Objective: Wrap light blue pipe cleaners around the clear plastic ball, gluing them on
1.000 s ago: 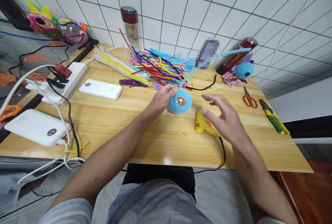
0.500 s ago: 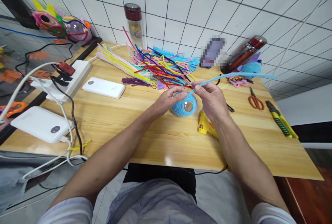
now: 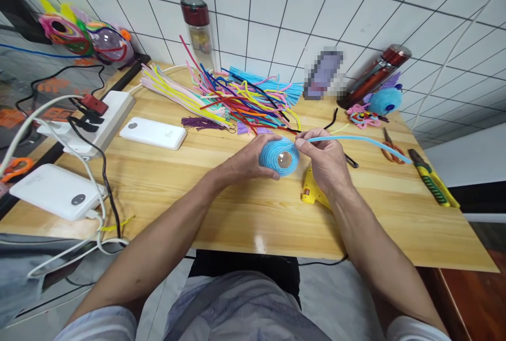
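My left hand cups a clear ball wrapped in light blue pipe cleaner, holding it just above the wooden table. My right hand pinches the free end of the blue pipe cleaner, which runs out to the right from the ball. A yellow glue gun lies on the table under my right wrist.
A heap of coloured pipe cleaners lies behind the ball. Two white power banks and a power strip sit at the left. Scissors, yellow-green pliers, a finished blue ball and two bottles stand at the back and right.
My right hand left the glue gun, took the pipe cleaner's free end and brought it down to the right. My left hand closed round the ball and lifted it slightly.
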`<state>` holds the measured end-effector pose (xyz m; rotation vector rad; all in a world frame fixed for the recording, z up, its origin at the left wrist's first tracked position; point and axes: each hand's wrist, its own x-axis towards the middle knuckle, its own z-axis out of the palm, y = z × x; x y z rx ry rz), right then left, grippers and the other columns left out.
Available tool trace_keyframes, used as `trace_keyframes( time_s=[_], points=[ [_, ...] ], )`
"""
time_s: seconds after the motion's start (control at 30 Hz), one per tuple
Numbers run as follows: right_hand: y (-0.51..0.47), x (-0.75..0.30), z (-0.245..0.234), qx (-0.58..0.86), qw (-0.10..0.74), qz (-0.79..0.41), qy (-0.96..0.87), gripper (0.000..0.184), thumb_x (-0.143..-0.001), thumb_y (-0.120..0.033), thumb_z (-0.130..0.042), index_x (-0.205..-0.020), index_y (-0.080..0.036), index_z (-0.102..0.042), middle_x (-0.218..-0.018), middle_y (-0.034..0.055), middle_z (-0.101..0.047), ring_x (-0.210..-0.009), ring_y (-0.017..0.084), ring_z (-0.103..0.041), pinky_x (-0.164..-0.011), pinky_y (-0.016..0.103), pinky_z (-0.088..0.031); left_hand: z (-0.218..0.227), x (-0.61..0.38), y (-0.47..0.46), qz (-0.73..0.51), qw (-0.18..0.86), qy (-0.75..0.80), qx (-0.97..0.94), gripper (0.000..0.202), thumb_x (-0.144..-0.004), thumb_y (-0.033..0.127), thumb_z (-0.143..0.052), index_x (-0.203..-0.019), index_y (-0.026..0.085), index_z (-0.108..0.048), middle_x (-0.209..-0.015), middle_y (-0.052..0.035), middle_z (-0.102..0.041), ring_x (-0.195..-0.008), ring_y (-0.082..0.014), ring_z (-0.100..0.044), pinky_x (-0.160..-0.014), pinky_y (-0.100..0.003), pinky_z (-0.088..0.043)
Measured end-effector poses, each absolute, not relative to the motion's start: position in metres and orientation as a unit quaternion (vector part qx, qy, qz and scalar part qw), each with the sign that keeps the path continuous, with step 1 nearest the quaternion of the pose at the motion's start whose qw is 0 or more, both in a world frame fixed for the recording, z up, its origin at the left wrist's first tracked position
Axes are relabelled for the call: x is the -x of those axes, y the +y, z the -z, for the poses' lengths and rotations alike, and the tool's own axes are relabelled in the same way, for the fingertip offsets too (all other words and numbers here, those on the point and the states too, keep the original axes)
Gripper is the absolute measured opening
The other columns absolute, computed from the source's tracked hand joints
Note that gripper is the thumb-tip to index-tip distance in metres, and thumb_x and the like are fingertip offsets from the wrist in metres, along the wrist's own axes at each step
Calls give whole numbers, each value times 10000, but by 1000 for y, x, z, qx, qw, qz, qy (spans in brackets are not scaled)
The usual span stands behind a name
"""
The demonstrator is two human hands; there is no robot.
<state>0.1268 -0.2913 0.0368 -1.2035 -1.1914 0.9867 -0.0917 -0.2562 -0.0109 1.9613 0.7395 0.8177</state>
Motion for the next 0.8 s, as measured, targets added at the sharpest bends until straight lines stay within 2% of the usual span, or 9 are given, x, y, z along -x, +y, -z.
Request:
trace_keyframes(
  time_s=[0.17, 0.3, 0.37, 0.43, 0.47, 0.53, 0.6, 0.67, 0.8],
  points=[
    [-291, -128, -37, 541, 510, -413, -525, 412, -684, -507, -929, -850, -257, -647, -885, 11, -723, -816, 198, -653, -772, 353, -542, 17, 87, -254, -341, 394, 292, -802, 1067, -603, 483, -1038, -1493, 220, -512, -1521, -183, -600, -1472, -423, -550, -1262, -629, -439],
    [-298, -139, -44, 567, 450, -403, -560, 330, -767, -489, -865, -915, -239, -708, -894, 25, -752, -817, 206, -676, -777, 369, -549, 17, 83, -260, -356, 354, 301, -811, 947, -679, 386, -996, -1476, 220, -511, -1507, -172, -615, -1445, -396, -584, -1234, -612, -469],
    [-304, -146, -51, 589, 414, -347, -602, 258, -816, -462, -827, -898, -240, -723, -866, 22, -758, -768, 201, -666, -749, 370, -538, 14, 82, -264, -354, 338, 313, -814, 884, -713, 374, -966, -1461, 220, -519, -1486, -163, -629, -1424, -384, -604, -1217, -600, -486],
    [-309, -150, -59, 601, 399, -237, -651, 188, -863, -423, -792, -859, -248, -724, -833, 19, -754, -748, 206, -661, -759, 386, -536, 12, 81, -267, -350, 323, 322, -818, 864, -721, 386, -950, -1454, 216, -523, -1472, -164, -635, -1412, -382, -609, -1209, -595, -493],
    [-311, -151, -63, 592, 400, -178, -677, 160, -887, -406, -777, -866, -254, -729, -859, 26, -764, -790, 221, -679, -797, 405, -545, 10, 81, -268, -347, 316, 323, -822, 859, -724, 390, -943, -1454, 215, -524, -1467, -164, -636, -1408, -383, -610, -1207, -594, -493],
    [-311, -150, -68, 542, 401, -96, -732, 120, -937, -389, -748, -969, -273, -753, -1045, 58, -800, -1008, 276, -723, -954, 468, -554, 8, 82, -269, -341, 303, 319, -831, 836, -738, 389, -918, -1457, 220, -526, -1458, -164, -638, -1402, -385, -609, -1204, -600, -491],
    [-307, -148, -70, 483, 384, -80, -783, 171, -983, -399, -718, -1114, -297, -758, -1299, 83, -777, -1262, 317, -684, -1121, 533, -499, 6, 83, -270, -338, 291, 314, -838, 818, -752, 383, -893, -1464, 221, -525, -1457, -168, -637, -1401, -392, -603, -1205, -615, -481],
    [-302, -145, -67, 444, 356, -104, -815, 204, -1021, -408, -681, -1191, -319, -747, -1435, 84, -731, -1382, 326, -633, -1205, 567, -442, 5, 84, -270, -335, 284, 310, -843, 827, -754, 378, -879, -1477, 206, -516, -1466, -185, -628, -1405, -403, -594, -1207, -630, -470],
    [-296, -144, -59, 431, 334, -146, -826, 161, -1047, -407, -640, -1141, -325, -743, -1294, 73, -781, -1269, 315, -689, -1158, 562, -478, 3, 84, -270, -334, 283, 309, -845, 840, -746, 353, -873, -1485, 211, -499, -1471, -186, -620, -1400, -404, -593, -1204, -630, -472]
  ],
)
